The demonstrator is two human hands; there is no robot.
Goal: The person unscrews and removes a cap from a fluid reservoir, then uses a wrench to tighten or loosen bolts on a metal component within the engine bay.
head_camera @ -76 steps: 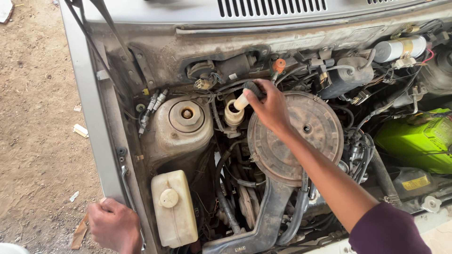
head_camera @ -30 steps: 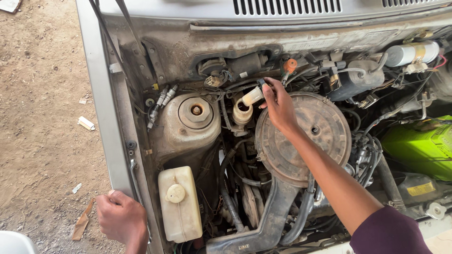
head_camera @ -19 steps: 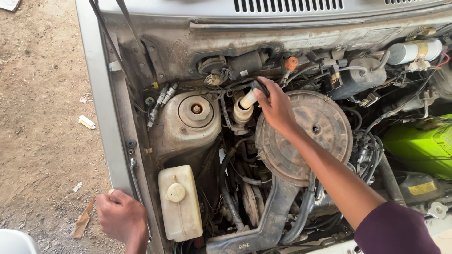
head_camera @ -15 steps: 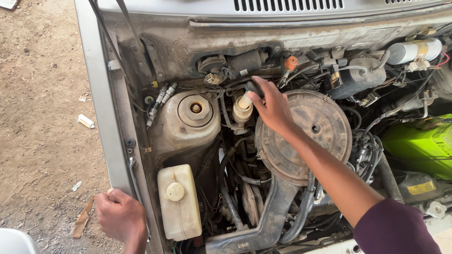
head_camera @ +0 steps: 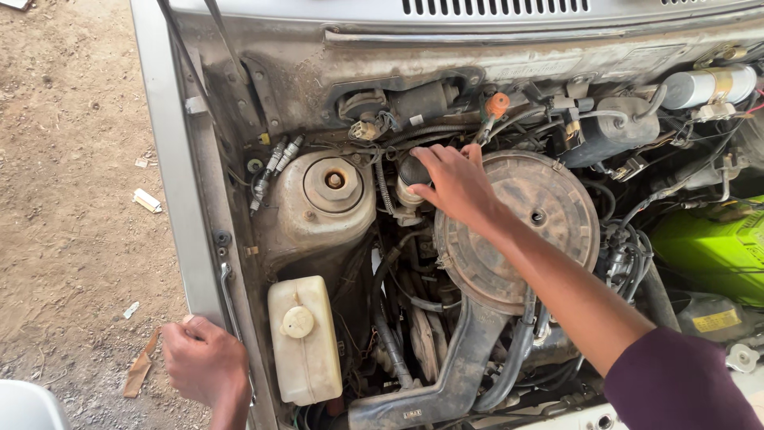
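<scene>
I'm seeing the right hand (head_camera: 455, 185) sitting on a small reservoir cap (head_camera: 412, 171), just left of the round air cleaner housing (head_camera: 521, 231). Strut tower (head_camera: 330, 187) is lying left of that cap. Washer bottle (head_camera: 302, 338) is sitting nearer the front, below the tower. Left hand (head_camera: 203, 362) is resting on the fender edge (head_camera: 187, 199), left of the bottle. Battery (head_camera: 708, 251) is sitting far right.

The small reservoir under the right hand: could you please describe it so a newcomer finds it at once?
Start at the big round rusty air-cleaner lid mid-bay. Just left of it, beside the strut dome, stands a small whitish reservoir. Its dark cap, gripped by the right hand, sets it apart.
</scene>
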